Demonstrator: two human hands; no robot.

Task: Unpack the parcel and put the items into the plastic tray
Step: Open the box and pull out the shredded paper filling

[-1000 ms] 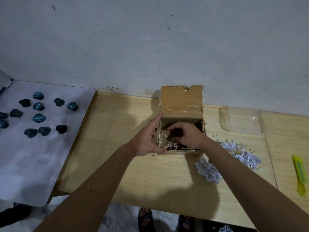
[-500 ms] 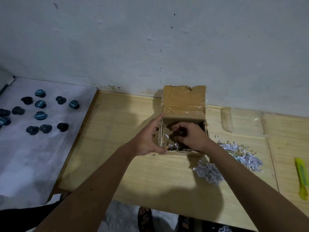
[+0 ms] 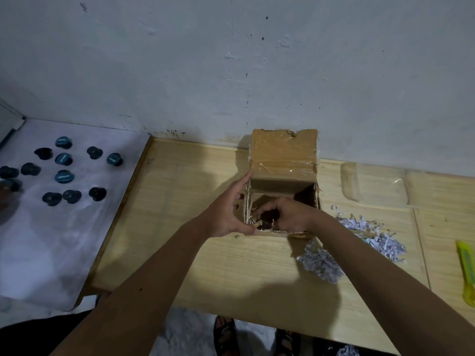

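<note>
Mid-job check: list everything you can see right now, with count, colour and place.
cardboard box: one, brown, taped, flap open, table's far edge by the wall
clear plastic tray: one, transparent, right of the box
shredded paper: loose white piles on the table right of the box, some more inside it
utility knife: one, yellow-green, table's right edge
wooden table: one, light wood
round caps: about a dozen, dark teal and black, on the white surface at left
left hand: steadies the box's left wall
right hand: inside the box, fingers curled; what it holds is hidden
</note>
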